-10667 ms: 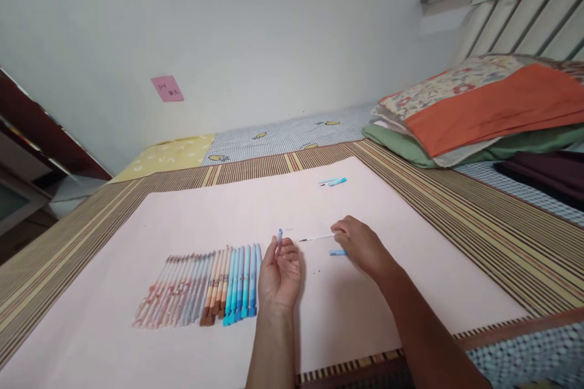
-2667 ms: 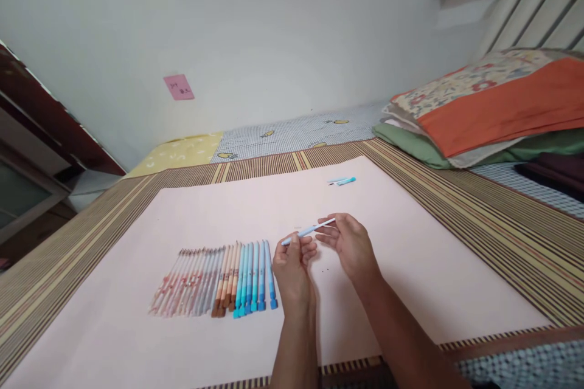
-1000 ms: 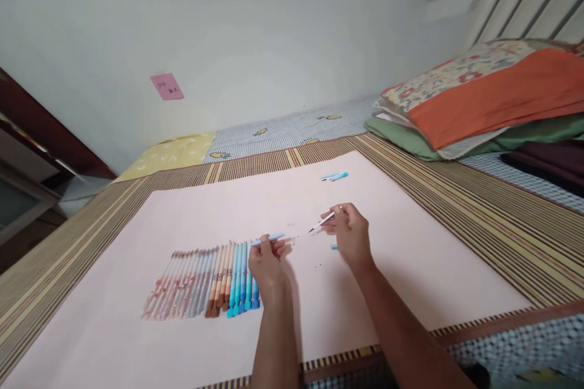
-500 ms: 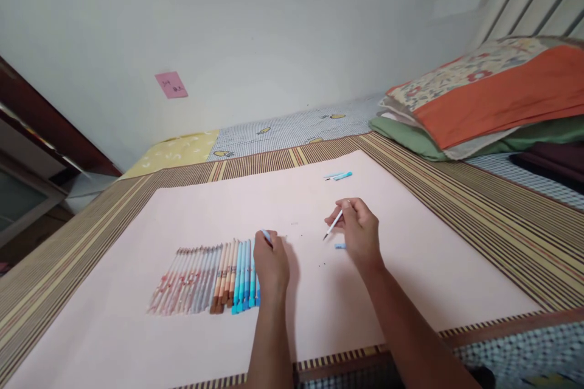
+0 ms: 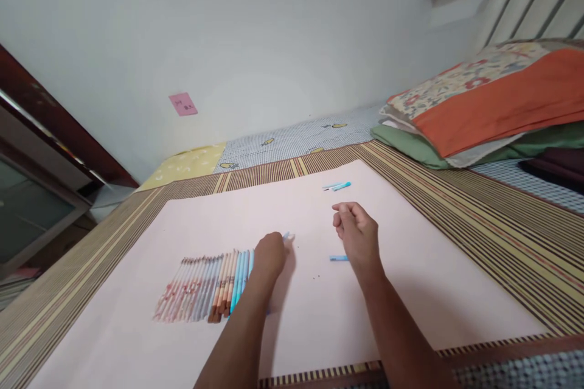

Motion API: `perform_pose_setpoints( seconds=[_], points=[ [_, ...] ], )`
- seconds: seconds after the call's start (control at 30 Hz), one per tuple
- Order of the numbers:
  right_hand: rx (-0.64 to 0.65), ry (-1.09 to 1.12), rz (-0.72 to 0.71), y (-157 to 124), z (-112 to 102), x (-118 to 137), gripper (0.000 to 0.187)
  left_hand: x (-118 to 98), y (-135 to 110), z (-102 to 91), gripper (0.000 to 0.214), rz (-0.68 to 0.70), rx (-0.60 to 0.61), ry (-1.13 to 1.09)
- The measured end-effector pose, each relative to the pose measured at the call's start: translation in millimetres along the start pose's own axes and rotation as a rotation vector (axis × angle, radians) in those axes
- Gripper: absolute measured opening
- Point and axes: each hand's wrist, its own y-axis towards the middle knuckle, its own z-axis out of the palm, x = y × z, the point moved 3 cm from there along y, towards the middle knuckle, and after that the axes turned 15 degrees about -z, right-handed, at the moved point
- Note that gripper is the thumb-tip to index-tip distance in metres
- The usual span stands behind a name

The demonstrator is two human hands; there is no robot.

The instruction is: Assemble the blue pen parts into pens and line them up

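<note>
A row of several pens (image 5: 205, 282), pink, grey, tan and blue, lies side by side on a pale pink sheet (image 5: 410, 279). My left hand (image 5: 269, 254) rests knuckles up at the right end of that row. It is closed on a light blue pen (image 5: 286, 235), of which only the tip pokes out past the fingers. My right hand (image 5: 358, 232) hovers to the right with its fingers curled in; what they hold is hidden. A small blue cap (image 5: 338, 258) lies just below my right hand. Farther back lie loose blue pen parts (image 5: 336, 186).
The pink sheet lies on a striped woven mat (image 5: 502, 219) over a bed. Stacked pillows and folded bedding (image 5: 483, 103) sit at the right. A pink sticky note (image 5: 183, 104) is on the white wall. A dark wooden cabinet (image 5: 41, 152) stands at the left.
My left hand has come down with the blue pen at the right end of the row. The thin white refill seen in my right hand no longer shows, and the fingers have curled closed.
</note>
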Motion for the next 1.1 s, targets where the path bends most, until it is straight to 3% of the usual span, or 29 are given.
perform_pose_setpoints(
  seconds=[0.13, 0.27, 0.37, 0.43, 0.53, 0.7, 0.83, 0.9, 1.0, 1.07, 1.1],
  points=[
    [-0.028, 0.069, 0.035, 1.9, -4.0, 2.3, 0.029, 1.0, -0.1, 1.4, 0.004, -0.003, 0.023, -0.101],
    [-0.025, 0.079, 0.053, 4.1, -5.5, 2.2, 0.031, 2.8, -12.9, -7.1, 0.014, 0.058, 0.082, -0.336],
    [0.103, 0.065, 0.098, 2.7, 1.9, 3.8, 0.03, 1.3, -31.9, -8.9, 0.023, 0.088, 0.064, -0.553],
    [0.244, 0.031, 0.122, -0.8, 9.8, 7.6, 0.029, -0.2, -43.4, -7.0, 0.021, 0.089, 0.089, -0.949],
    [0.435, -0.013, 0.126, -8.4, 20.9, 15.9, 0.029, -5.3, -53.7, 0.1, 0.023, 0.097, 0.133, -1.204],
    [0.624, -0.018, 0.079, -18.1, 31.5, 23.3, 0.023, -11.7, -58.6, 4.3, 0.015, 0.105, 0.004, -1.141],
    [0.593, -0.019, 0.046, -18.9, 32.1, 20.0, 0.016, -16.7, -61.3, 4.5, 0.011, 0.15, -0.053, -1.031],
    [0.563, -0.053, 0.066, -18.5, 31.0, 16.2, 0.016, -18.9, -61.1, 5.0, 0.012, 0.179, -0.036, -0.993],
    [0.526, -0.142, 0.093, -17.0, 26.7, 9.9, 0.019, -18.3, -55.8, 6.1, 0.016, 0.18, 0.087, -1.013],
    [0.495, -0.229, 0.084, -14.6, 21.3, 6.0, 0.02, -11.4, -48.3, 5.3, 0.021, 0.099, 0.153, -1.139],
    [0.486, -0.292, 0.071, -13.3, 18.1, 4.3, 0.02, -4.5, -43.7, 3.9, 0.026, 0.015, 0.123, -1.251]
  ],
)
